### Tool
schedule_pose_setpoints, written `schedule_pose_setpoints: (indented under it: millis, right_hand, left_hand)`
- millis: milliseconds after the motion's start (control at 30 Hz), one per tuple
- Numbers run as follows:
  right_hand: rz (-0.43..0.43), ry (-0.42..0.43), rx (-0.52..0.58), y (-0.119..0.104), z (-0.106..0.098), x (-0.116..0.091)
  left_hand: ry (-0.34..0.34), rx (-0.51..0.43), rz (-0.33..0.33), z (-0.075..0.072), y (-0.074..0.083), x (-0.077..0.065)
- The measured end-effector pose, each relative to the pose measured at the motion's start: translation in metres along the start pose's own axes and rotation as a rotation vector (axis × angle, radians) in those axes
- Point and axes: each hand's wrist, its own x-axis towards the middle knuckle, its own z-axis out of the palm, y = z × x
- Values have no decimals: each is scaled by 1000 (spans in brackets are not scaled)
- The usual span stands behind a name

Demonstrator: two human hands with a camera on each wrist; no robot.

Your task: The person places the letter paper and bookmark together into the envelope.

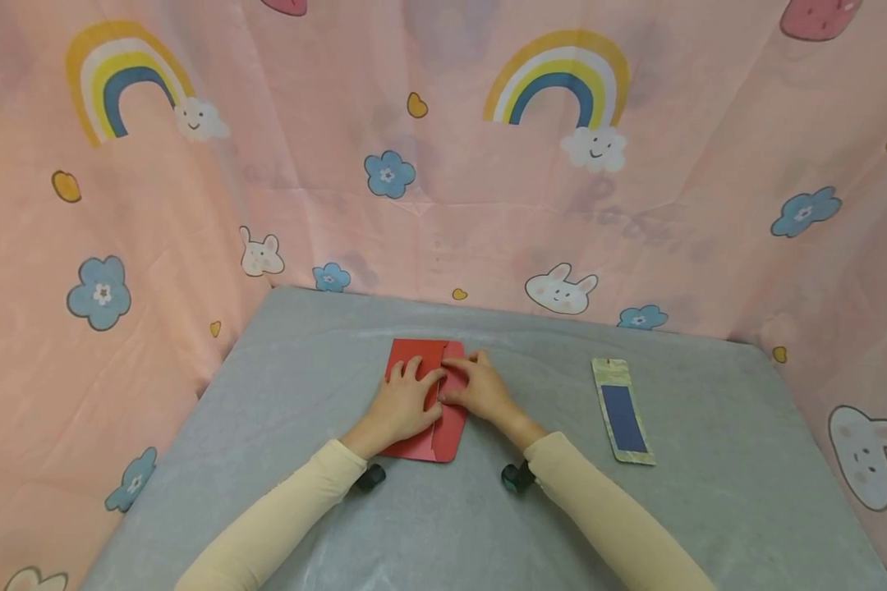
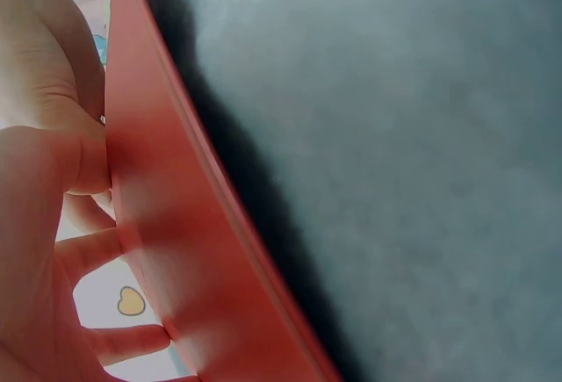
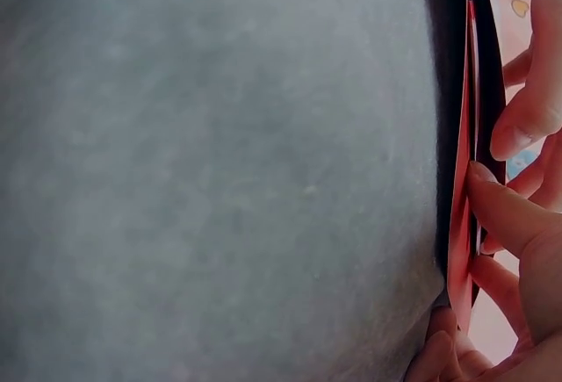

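The cream sleeves [image 1: 296, 509] enter from the bottom edge of the head view, and both hands meet on a red envelope [image 1: 417, 450] lying flat near the middle of the grey surface [image 1: 710, 509]. The left hand [image 1: 402, 404] rests palm-down with its fingers spread over the left panel, apparently to hold the card steady. The right hand [image 1: 480, 386] works at the central flap edge; the right wrist view shows its fingertips [image 3: 492, 193] pressed against a thin red layer (whether it pinches that layer or only presses it cannot be told). A bookmark-like strip [image 1: 622, 410] with a dark blue panel lies well apart on the right. A pink printed cloth [image 1: 443, 164] encloses the work area.
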Motion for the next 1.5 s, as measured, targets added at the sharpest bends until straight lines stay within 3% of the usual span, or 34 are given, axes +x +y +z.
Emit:
schedule_pose_setpoints:
  millis: [1000, 1267, 1500]
  right_hand:
    - [-11, 29, -21, 0, 6, -1]
    - [-13, 3, 59, 4, 0, -1]
    - [-22, -23, 202, 13, -17, 0]
  left_hand:
    - [6, -15, -2, 0, 0, -3]
    - [-8, -5, -4, 3, -1, -1]
    - [0, 9, 0, 5, -2, 2]
